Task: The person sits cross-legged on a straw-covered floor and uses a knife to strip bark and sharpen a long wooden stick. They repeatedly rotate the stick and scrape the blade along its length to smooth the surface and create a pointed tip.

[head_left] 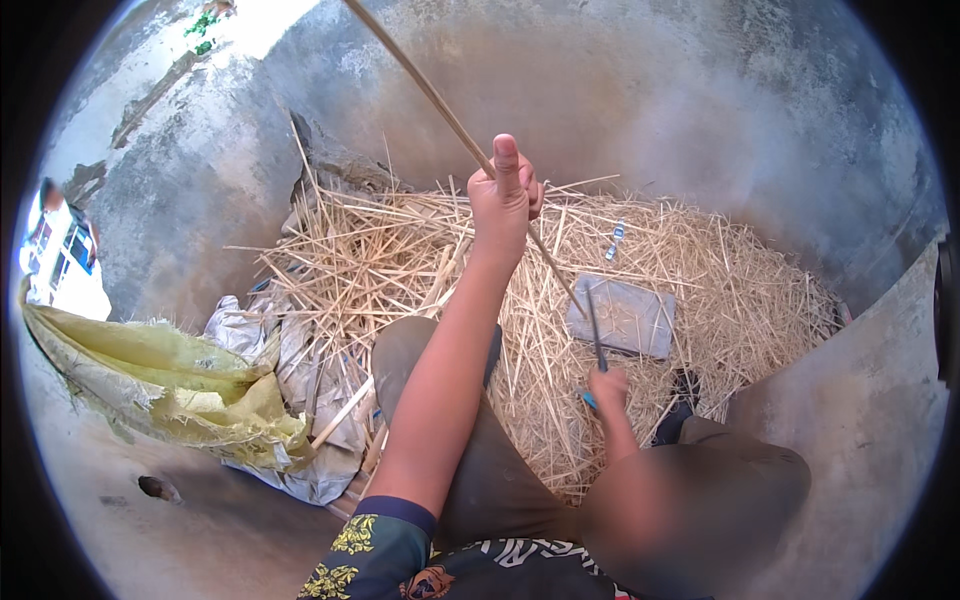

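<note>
My left hand (pixel 505 195) is closed around a long thin cane (pixel 430 92), thumb pointing up, with the arm stretched out in front of me. The cane slants from the upper left down to the right, and its lower end comes to a flat grey block (pixel 645 325) lying on the straw. My right hand (pixel 609 386) is closed on a knife, low and to the right. Its narrow dark blade (pixel 595 328) points away from me, over the block's left part and close by the cane's lower end. Whether blade and cane touch, I cannot tell.
Straw and split strips (pixel 350 255) cover the ground around the block. At left lie a torn yellow sack (pixel 150 355) and crumpled grey sheeting (pixel 315 430). A small blue-and-white wrapper (pixel 615 240) rests on the straw. Rough concrete walls (pixel 640 100) curve around; a person (pixel 62 250) is at the far left.
</note>
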The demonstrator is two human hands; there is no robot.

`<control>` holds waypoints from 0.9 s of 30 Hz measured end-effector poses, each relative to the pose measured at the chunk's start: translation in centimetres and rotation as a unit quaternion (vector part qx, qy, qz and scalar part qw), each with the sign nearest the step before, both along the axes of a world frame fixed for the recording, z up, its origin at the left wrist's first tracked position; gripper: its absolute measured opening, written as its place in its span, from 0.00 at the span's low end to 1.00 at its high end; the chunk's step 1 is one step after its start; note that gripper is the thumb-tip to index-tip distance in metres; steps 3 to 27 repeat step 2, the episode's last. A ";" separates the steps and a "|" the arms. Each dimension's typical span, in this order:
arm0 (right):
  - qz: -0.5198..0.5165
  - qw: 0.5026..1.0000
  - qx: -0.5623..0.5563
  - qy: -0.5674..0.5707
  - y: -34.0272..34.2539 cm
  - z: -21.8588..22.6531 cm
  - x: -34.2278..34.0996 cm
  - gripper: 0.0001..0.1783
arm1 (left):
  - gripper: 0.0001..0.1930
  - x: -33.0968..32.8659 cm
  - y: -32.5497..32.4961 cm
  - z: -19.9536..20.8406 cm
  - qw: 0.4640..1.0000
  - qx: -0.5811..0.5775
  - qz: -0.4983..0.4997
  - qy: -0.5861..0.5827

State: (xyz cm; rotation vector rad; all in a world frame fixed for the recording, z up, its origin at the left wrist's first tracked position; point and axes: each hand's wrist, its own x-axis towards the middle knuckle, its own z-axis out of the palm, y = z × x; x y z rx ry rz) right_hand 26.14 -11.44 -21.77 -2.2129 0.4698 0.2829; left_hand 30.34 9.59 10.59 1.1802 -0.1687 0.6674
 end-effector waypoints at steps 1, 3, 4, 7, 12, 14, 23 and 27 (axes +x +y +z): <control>0.019 1.000 0.017 -0.011 -0.2 2.2 0.8 0.24 | 0.35 0.1 -0.2 -0.4 1.000 -0.007 -0.006 0.003; 0.036 0.999 0.030 -0.021 -0.5 4.9 2.6 0.24 | 0.35 0.1 -0.3 -1.1 1.000 -0.012 -0.007 0.009; 0.036 0.999 0.030 -0.021 -0.5 4.9 2.6 0.24 | 0.35 0.1 -0.3 -1.1 1.000 -0.012 -0.007 0.009; 0.036 0.999 0.030 -0.021 -0.5 4.9 2.6 0.24 | 0.35 0.1 -0.3 -1.1 1.000 -0.012 -0.007 0.009; 0.036 0.999 0.030 -0.021 -0.5 4.9 2.6 0.24 | 0.35 0.1 -0.3 -1.1 1.000 -0.012 -0.007 0.009; 0.036 0.999 0.030 -0.021 -0.5 4.9 2.6 0.24 | 0.35 0.1 -0.3 -1.1 1.000 -0.012 -0.007 0.009; 0.036 0.999 0.030 -0.021 -0.5 4.9 2.6 0.24 | 0.35 0.1 -0.3 -1.1 1.000 -0.012 -0.007 0.009; 0.036 0.999 0.030 -0.021 -0.5 4.9 2.6 0.24 | 0.35 0.1 -0.3 -1.1 1.000 -0.012 -0.007 0.009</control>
